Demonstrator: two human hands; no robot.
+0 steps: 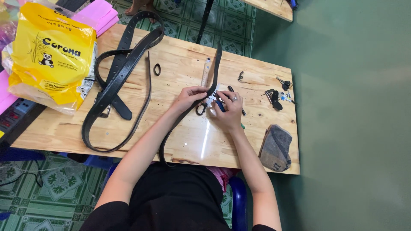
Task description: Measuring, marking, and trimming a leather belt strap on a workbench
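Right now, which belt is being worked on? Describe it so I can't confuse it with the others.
On the wooden table, look at its middle, where both hands meet. The black belt pinched by the left hand runs from the near edge to the far side, lying alone, unlike the tangled belts left.

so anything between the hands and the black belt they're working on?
No. The left hand already grips the black belt directly, and the right hand rests at the same spot with a blue-handled tool against it. The clear ruler lies beside the belt, not across it.

belts (115,81) left on table (180,141) | keys (278,96) right | bag (51,55) far left
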